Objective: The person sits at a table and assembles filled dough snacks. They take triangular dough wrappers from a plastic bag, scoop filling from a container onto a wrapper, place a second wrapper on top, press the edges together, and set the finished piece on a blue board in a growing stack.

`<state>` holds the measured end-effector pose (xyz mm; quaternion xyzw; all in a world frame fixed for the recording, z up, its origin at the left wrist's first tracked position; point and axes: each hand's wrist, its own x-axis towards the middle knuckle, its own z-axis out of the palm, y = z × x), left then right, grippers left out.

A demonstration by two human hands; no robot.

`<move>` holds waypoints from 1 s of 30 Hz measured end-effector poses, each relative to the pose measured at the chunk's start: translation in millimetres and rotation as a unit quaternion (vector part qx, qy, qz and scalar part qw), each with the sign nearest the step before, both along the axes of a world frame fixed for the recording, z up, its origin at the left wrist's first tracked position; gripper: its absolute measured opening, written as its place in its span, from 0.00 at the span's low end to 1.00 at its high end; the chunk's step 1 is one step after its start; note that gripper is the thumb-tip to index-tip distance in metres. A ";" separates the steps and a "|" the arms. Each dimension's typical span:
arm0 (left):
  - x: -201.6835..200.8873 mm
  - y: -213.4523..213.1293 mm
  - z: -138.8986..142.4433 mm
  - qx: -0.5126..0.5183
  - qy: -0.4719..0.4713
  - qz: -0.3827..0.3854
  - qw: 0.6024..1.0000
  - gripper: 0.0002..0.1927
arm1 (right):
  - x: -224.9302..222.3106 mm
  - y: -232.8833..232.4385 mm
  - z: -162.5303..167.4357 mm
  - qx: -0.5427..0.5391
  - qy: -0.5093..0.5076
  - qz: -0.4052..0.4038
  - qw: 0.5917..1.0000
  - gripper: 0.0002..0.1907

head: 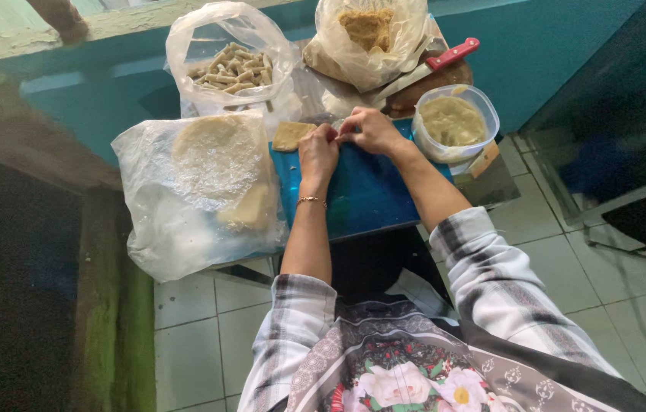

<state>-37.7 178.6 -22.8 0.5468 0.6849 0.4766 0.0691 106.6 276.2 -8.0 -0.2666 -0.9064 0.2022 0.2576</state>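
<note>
Pale dough piece (336, 138), small, pinched between fingertips of both hands at far edge of blue worktop (361, 194). Left hand (317, 152) and right hand (371, 130) both closed on it, touching. Flat tan wrapper (292, 136) just beside left hand. Plastic tub of filling (454, 122) at right far corner. 3 clear bags: wrapper stack (201, 183) at left edge, rolled pieces (233, 69) beyond, another bag (368, 34) near red-handled knife (433, 65).

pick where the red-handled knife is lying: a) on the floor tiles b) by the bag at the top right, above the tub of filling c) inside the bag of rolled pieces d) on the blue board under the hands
b: the red-handled knife rests beside the bag at the top right, above the tub of filling, away from both hands.
</note>
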 end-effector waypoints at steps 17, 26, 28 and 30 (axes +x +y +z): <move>12.2 8.4 -10.6 0.016 0.043 0.050 0.998 0.03 | -2.1 -8.3 -2.5 0.190 -0.060 -0.041 0.979 0.02; 18.4 7.1 -23.9 0.023 0.010 0.090 0.996 0.05 | 12.4 -33.7 4.6 0.297 -0.141 -0.039 0.944 0.06; 20.2 -4.6 -17.6 0.065 -0.008 0.090 0.994 0.07 | 10.4 -37.7 9.5 0.313 -0.182 -0.047 0.931 0.06; 23.9 -25.0 -10.0 0.086 -0.037 0.080 0.992 0.08 | 9.0 -39.7 11.7 0.357 -0.139 -0.042 0.923 0.13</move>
